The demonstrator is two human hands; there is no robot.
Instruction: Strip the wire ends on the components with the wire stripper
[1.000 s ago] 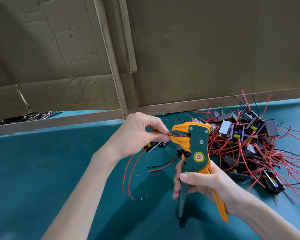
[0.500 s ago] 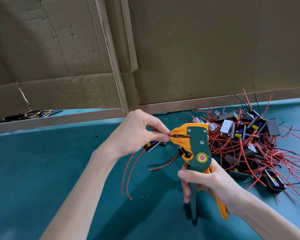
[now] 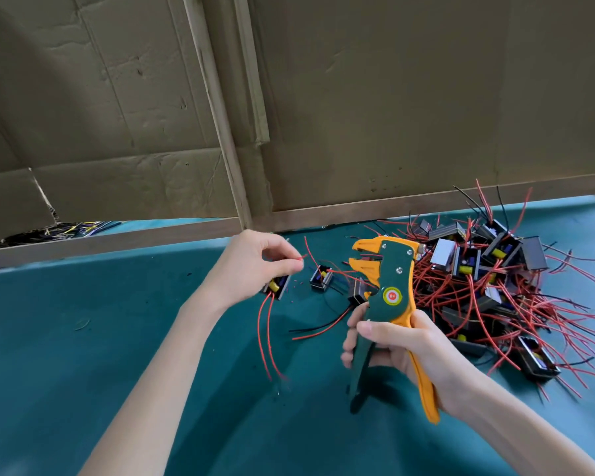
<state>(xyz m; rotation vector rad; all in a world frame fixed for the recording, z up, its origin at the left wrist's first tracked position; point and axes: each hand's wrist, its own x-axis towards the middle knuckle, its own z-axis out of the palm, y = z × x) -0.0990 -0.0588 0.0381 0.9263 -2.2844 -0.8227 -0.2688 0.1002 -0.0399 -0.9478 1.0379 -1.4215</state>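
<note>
Surface: teal mat (image 3: 83,355), flecked with small scraps, closed at the back by a wooden rail (image 3: 117,238) and creased cardboard walls (image 3: 392,97). Right hand (image 3: 402,348), lower centre-right: fingers curled round the green handle and palm against the orange handle of the wire stripper (image 3: 390,290), thumb lying across the front; the handles stand spread, the tool is upright with its head tilted toward the upper left, and its orange jaws stand apart with nothing between them. Left hand (image 3: 251,266), centre: thumb and forefinger pressed together on the end of a red lead (image 3: 302,256), with the lower fingers curled over the held component (image 3: 275,286), a small black block with a yellow part; wrist bent, palm down, forearm rising from the lower left. Two more red leads hang from that block to the mat. Between the hands, on the mat: one loose component (image 3: 322,277), apart from both; a second sits partly hidden behind the stripper. Right of frame: pile of components (image 3: 488,269) tangled in red and black wires. Upper left, beyond the rail: dark wire tangle (image 3: 49,231).
</note>
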